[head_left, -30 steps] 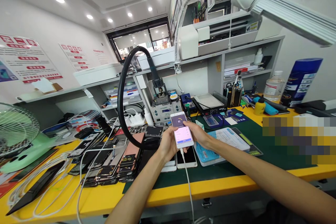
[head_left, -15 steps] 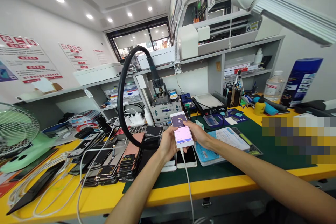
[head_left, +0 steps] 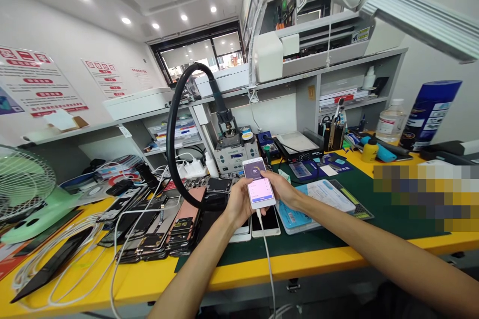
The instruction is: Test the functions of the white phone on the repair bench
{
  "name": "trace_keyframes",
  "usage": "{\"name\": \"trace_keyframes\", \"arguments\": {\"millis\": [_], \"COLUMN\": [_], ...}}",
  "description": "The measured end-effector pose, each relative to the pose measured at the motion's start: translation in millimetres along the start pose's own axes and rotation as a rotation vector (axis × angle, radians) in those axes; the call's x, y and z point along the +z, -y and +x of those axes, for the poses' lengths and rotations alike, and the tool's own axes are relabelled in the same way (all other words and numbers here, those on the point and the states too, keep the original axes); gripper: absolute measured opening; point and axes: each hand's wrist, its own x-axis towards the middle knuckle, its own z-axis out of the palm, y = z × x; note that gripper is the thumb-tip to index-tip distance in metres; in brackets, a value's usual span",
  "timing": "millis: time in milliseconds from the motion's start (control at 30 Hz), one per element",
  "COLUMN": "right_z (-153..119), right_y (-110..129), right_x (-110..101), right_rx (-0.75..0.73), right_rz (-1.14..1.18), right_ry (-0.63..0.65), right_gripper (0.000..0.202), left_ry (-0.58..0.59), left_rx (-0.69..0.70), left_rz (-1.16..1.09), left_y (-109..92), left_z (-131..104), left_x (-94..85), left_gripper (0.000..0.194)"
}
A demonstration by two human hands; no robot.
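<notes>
A white smartphone point(head_left: 259, 187) is held upright between both hands, its screen lit with a dark purple top and a pale lower part. My left hand point(head_left: 239, 201) is closed around its left edge, thumb at the screen's side. On the other side my right hand point(head_left: 281, 190) grips the right edge, its thumb over the glass. A white charging cable point(head_left: 266, 254) is plugged into the phone's bottom and hangs past the table edge. Beneath the hands, another white-framed phone point(head_left: 266, 226) lies on the green mat point(head_left: 318, 237).
Stacks of phone parts point(head_left: 183, 224) and coiled white cables point(head_left: 56, 269) cover the left side. A black hose point(head_left: 172, 134) arches left of the hands from a rework station point(head_left: 236, 155). Right of the hands lies a blue-and-white package point(head_left: 318, 204); a green fan point(head_left: 41, 199) stands far left.
The percentage figure on the phone's screen has risen, and its ring has grown. My right thumb has shifted slightly on the screen. Both hands keep their hold on the phone.
</notes>
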Motion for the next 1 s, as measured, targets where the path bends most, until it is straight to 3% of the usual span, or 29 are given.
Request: {"name": "trace_keyframes", "arguments": {"millis": [667, 1000], "right_z": [3.1, 6.6], "right_y": [-2.3, -6.0], "right_x": [-3.1, -5.5], "right_rx": [0.007, -0.002], "right_rz": [-0.004, -0.011], "right_ry": [0.012, 0.015], "right_gripper": [0.039, 0.041], "left_ry": [0.016, -0.028], "left_rx": [0.021, 0.04], "left_rz": [0.023, 0.145], "left_y": [0.5, 4.6], "left_z": [0.5, 2.6], "left_x": [0.0, -3.0], "left_gripper": [0.049, 0.052]}}
